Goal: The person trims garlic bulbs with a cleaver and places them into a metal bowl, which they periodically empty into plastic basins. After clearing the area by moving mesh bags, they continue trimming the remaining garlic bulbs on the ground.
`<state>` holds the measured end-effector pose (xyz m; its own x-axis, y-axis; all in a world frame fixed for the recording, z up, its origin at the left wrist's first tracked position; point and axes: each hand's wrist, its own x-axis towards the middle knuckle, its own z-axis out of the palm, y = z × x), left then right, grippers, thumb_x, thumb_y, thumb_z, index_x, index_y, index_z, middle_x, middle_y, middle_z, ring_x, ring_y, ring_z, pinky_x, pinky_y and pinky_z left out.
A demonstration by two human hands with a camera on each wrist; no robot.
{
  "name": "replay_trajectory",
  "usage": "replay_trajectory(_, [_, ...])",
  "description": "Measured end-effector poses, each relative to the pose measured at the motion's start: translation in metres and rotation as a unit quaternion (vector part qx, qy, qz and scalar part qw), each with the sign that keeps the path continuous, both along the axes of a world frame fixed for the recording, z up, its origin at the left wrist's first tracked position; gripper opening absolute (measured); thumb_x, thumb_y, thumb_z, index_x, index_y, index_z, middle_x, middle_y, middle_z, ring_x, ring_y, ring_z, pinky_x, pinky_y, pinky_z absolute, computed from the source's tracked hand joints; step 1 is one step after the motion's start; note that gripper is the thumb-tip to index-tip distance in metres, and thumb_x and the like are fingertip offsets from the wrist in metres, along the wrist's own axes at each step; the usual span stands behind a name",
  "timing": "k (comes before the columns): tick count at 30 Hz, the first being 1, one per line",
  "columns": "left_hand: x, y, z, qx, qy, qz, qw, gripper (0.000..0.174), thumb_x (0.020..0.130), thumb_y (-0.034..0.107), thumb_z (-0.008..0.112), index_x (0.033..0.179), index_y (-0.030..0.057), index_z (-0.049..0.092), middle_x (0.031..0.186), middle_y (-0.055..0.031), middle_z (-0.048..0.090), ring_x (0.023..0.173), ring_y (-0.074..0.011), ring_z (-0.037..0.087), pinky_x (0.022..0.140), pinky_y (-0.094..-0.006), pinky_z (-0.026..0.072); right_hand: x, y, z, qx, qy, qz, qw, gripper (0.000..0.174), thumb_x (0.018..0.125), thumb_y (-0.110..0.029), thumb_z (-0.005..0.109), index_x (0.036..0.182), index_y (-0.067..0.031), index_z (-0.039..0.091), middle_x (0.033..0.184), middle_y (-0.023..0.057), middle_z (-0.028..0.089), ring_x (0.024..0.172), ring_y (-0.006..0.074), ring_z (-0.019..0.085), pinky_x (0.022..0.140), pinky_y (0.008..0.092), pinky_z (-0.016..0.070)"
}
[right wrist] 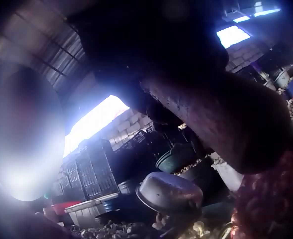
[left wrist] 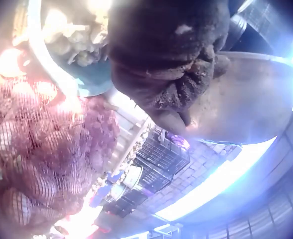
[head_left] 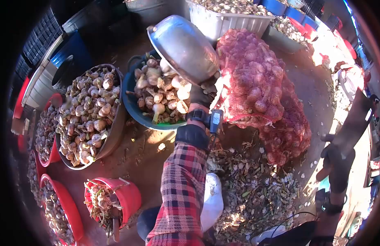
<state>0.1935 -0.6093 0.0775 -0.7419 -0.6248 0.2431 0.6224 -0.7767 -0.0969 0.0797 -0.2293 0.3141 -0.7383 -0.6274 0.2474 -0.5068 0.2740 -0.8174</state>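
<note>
My dark-gloved left hand (head_left: 201, 96) grips the rim of a shiny metal basin (head_left: 186, 49), tipped with its rounded underside toward the head camera. The basin leans over a blue-green tub (head_left: 130, 96) heaped with garlic bulbs (head_left: 158, 97). In the left wrist view the gloved fingers (left wrist: 181, 89) curl at the rim and the pale inside of the basin (left wrist: 251, 99) shows. Off to the right, my gloved right hand (head_left: 337, 164) holds a dark, long, flat object (head_left: 356, 121), in shadow; I cannot tell its kind. It looks brownish and round-ended in the right wrist view.
Full red mesh sacks (head_left: 255, 82) stand right of the tub. Left are a large garlic-filled pan (head_left: 116, 137) and red buckets (head_left: 130, 197). Garlic peelings and stalks (head_left: 259, 188) cover the floor near my feet. A white crate (head_left: 239, 24) stands behind.
</note>
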Motion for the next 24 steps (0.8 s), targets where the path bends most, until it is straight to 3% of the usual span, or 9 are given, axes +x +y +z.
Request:
replay_trajectory(5, [0.030,0.014,-0.011,-0.172,-0.138,0.038,0.975,0.032,0.090,0.014,0.040,0.117,-0.0024,0.046,0.076,-0.0114,0.060,0.048,-0.0082,0.044,0.040,-0.0199,0.0336,-0.002,0.059,-0.017,0.039,-0.086,-0.050,0.994,0.024,0.079,-0.015,0.060,0.095,0.0029,0.063,0.063,0.0043,0.059,0.047,0.0065,0.048,0.045,0.0206,0.0366])
replay_trajectory(7, [0.044,0.026,-0.011,-0.143,-0.118,-0.089,0.979,0.024,0.086,0.014,0.049,0.105,0.0009,0.055,0.073,-0.0109,0.062,0.051,-0.0139,0.051,0.044,-0.0254,0.0406,0.002,0.082,-0.017,0.039,-0.089,-0.066,0.993,0.020,0.080,-0.015,0.063,0.092,0.0013,0.063,0.064,0.0037,0.060,0.047,0.0073,0.050,0.044,0.0212,0.0374])
replay_trajectory(8, [0.051,0.034,-0.009,-0.412,-0.379,0.049,0.827,0.020,0.082,0.013,0.054,0.098,0.0022,0.058,0.074,-0.0121,0.063,0.055,-0.0181,0.055,0.049,-0.0295,0.0448,0.006,0.095,-0.014,0.021,-0.094,-0.084,0.992,0.019,0.079,-0.013,0.063,0.092,0.0008,0.063,0.064,0.0038,0.060,0.047,0.0077,0.051,0.044,0.0215,0.0379])
replay_trajectory(10, [0.047,0.073,0.000,-0.624,-0.545,0.179,0.530,0.016,0.079,0.012,0.058,0.091,0.0035,0.061,0.075,-0.0132,0.063,0.060,-0.0224,0.060,0.055,-0.0336,0.0489,0.012,0.124,-0.010,-0.028,-0.070,-0.103,0.992,0.016,0.079,-0.010,0.065,0.091,0.0000,0.062,0.067,0.0050,0.062,0.049,0.0086,0.052,0.044,0.0226,0.0391])
replay_trajectory(13, [0.041,0.139,0.020,-0.358,-0.490,-0.101,0.788,0.044,0.070,0.010,0.059,0.111,-0.0038,0.057,0.085,-0.0066,0.063,0.076,-0.0185,0.062,0.070,-0.0300,0.0506,0.010,0.174,0.006,0.009,-0.070,-0.103,0.992,0.018,0.084,-0.008,0.058,0.100,-0.0008,0.056,0.084,0.0097,0.065,0.051,0.0079,0.051,0.045,0.0210,0.0391])
replay_trajectory(15, [0.032,0.170,0.015,-0.611,-0.490,-0.101,0.614,0.046,0.070,0.011,0.059,0.114,-0.0032,0.056,0.090,-0.0087,0.065,0.081,-0.0149,0.061,0.075,-0.0284,0.0489,0.022,0.194,0.025,-0.025,-0.066,-0.142,0.987,0.014,0.081,-0.011,0.064,0.090,0.0005,0.062,0.068,0.0064,0.063,0.051,0.0085,0.054,0.044,0.0223,0.0394])
replay_trajectory(16, [0.036,0.190,0.023,-0.644,-0.455,-0.097,0.607,0.034,0.070,0.014,0.057,0.100,-0.0035,0.061,0.087,-0.0137,0.066,0.083,-0.0266,0.064,0.076,-0.0365,0.0493,0.024,0.208,0.029,-0.011,-0.063,-0.160,0.985,0.015,0.081,-0.011,0.064,0.090,0.0005,0.063,0.067,0.0063,0.063,0.051,0.0082,0.054,0.044,0.0221,0.0395])
replay_trajectory(17, [0.031,0.185,0.009,-0.773,-0.415,-0.042,0.479,0.038,0.071,0.019,0.059,0.102,-0.0015,0.062,0.090,-0.0186,0.066,0.086,-0.0292,0.065,0.077,-0.0384,0.0485,0.026,0.224,0.033,0.003,-0.060,-0.182,0.981,0.015,0.082,-0.012,0.064,0.090,0.0004,0.063,0.067,0.0061,0.063,0.051,0.0080,0.055,0.044,0.0219,0.0397])
replay_trajectory(24, [0.103,0.108,0.071,-0.798,-0.504,0.028,0.329,0.033,0.074,0.021,0.064,0.101,0.0028,0.061,0.086,-0.0146,0.062,0.078,-0.0243,0.060,0.068,-0.0359,0.0487,-0.001,0.340,0.045,0.124,0.083,-0.209,0.966,0.015,0.082,-0.016,0.067,0.089,-0.0032,0.066,0.066,0.0019,0.061,0.054,0.0068,0.053,0.047,0.0223,0.0404])
